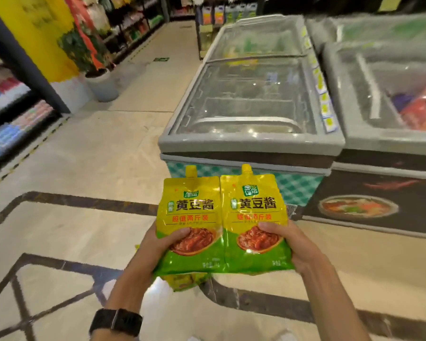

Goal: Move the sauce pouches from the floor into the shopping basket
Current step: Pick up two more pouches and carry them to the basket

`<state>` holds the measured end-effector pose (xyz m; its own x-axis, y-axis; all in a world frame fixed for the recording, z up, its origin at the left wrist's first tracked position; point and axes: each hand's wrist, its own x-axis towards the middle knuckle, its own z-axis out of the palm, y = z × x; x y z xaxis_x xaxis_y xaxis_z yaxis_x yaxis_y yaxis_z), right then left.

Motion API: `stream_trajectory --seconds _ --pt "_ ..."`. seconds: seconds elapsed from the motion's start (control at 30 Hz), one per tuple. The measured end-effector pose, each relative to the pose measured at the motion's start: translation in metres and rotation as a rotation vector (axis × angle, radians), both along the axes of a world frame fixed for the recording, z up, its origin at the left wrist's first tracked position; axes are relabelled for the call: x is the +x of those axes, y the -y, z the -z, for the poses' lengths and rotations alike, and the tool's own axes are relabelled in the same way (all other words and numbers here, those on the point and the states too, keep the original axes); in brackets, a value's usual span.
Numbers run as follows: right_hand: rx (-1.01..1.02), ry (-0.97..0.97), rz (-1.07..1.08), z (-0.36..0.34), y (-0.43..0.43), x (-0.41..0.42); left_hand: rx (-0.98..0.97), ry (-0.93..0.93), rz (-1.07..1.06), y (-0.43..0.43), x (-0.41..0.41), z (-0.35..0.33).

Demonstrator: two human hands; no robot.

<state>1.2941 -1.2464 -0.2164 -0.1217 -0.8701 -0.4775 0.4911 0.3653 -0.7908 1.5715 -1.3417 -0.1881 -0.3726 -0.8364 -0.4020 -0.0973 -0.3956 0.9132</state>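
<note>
The left pouch [190,217] and right pouch [253,217], glossy, flat, yellow-green and spouted, are upright with edges touching. The left hand [158,244] grips one and the right hand [289,242] the other, thumbs in front.

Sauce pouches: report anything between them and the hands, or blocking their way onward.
Nothing between: the left hand holds the left pouch, the right hand the right pouch. No basket is in view, so that path cannot be judged; a freezer stands ahead.

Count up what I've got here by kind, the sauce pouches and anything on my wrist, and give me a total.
Held sauce pouches: 2, left pouch and right pouch.
Mostly hidden pouch below them, apparently the same kind: 1.
Black wristwatch: 1.
Total: 4.
</note>
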Motion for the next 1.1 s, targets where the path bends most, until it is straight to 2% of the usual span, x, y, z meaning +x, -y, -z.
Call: stream_trajectory --seconds 0.33,0.53,0.63,0.93,1.1 --pt "-0.051 0.02 0.444 -0.012 -0.162 -0.198 0.021 -0.009 0.44 -0.052 -0.272 0.001" --pt "-0.049 0.013 0.768 -0.017 -0.256 -0.272 0.078 0.01 0.768 -0.093 -0.418 0.006" --pt "-0.046 0.008 0.921 -0.014 -0.293 -0.303 0.046 0.005 0.895 -0.114 -0.487 0.012" --pt "0.03 0.001 1.296 -0.004 -0.353 -0.404 0.128 -0.037 1.225 -0.16 -0.695 0.033" --pt "0.072 -0.008 1.392 -0.011 -0.367 -0.472 0.174 -0.017 1.356 -0.179 -0.802 0.031"
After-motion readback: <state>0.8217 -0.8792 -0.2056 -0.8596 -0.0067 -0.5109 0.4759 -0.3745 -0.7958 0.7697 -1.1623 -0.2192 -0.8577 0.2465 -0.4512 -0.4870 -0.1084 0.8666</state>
